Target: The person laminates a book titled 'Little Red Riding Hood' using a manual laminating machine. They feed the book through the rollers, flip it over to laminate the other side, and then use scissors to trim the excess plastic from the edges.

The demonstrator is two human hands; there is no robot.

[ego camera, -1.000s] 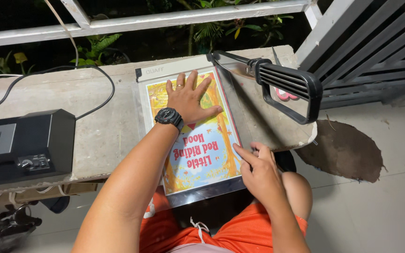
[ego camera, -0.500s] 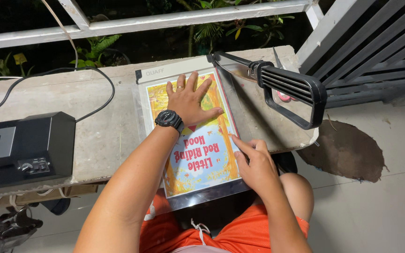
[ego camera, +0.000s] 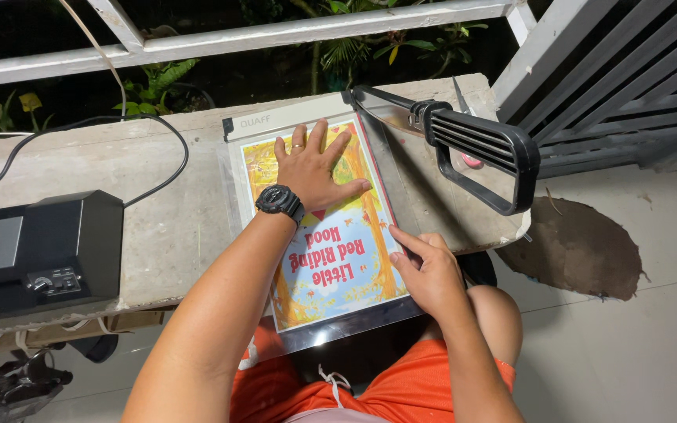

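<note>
Pressing laminated sheet (ego camera: 331, 258) flat, long axis toward railing (ego camera: 276, 35), both hands on it

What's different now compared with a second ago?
Very little. The right hand slid slightly up the right edge of the laminated picture sheet. The left hand stays flat on the sheet, and the paper cutter's black handle stays raised.

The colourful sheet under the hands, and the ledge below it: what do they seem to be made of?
The colourful sheet looks like printed paper sealed in glossy clear plastic: a transparent border shines at its near edge. The ledge looks like bare concrete, matt, grey and stained. The left hand lies flat on the sheet; the right hand touches its right edge.
</note>
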